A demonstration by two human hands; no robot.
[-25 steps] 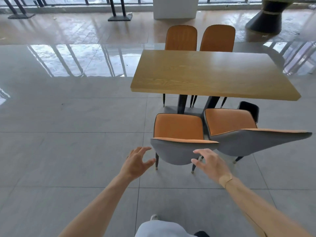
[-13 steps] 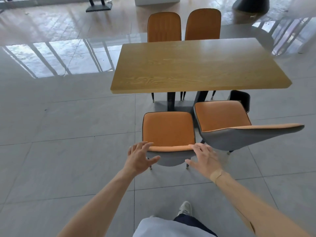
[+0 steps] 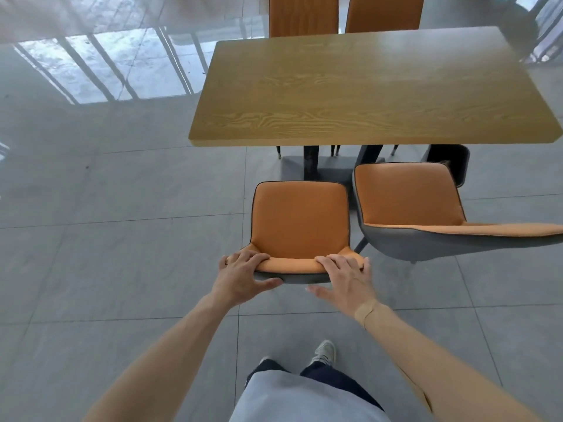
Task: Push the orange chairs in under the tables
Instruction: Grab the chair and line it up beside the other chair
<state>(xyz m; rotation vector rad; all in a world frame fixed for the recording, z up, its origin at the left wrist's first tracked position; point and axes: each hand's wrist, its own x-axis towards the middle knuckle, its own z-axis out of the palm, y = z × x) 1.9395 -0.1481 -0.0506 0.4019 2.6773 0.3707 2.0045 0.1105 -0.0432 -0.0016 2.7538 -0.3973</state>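
The left hand (image 3: pixel 240 277) grips the left end of the near chair's (image 3: pixel 300 222) backrest top, fingers curled over the orange edge and thumb pressed against the grey back shell. The right hand (image 3: pixel 347 277) lies on the right end of the same top edge, fingers draped over it and spread; its thumb sticks out to the left below the shell, so this hand rests more than it clamps. A tan plaster (image 3: pixel 365 312) crosses the right wrist. Both bare forearms reach forward from the bottom corners of the view, and below them show a pale shirt hem, dark trousers and a light shoe (image 3: pixel 324 351) on the grey tiled floor (image 3: pixel 122 269).

The near chair stands pulled out from the table (image 3: pixel 365 86), its whole orange seat in the open, the front edge of the seat short of the table's near edge. Just beside it on the right stands a second chair (image 3: pixel 408 193), turned a little askew, its grey-backed backrest sweeping out toward the right edge of the view; its seat is also out from under the table.

The wooden tabletop is bare and stands on dark legs with a flat grey base plate (image 3: pixel 316 169). Beyond its far edge rise the orange backrests of two more chairs (image 3: pixel 303 15), side by side, close to the table.
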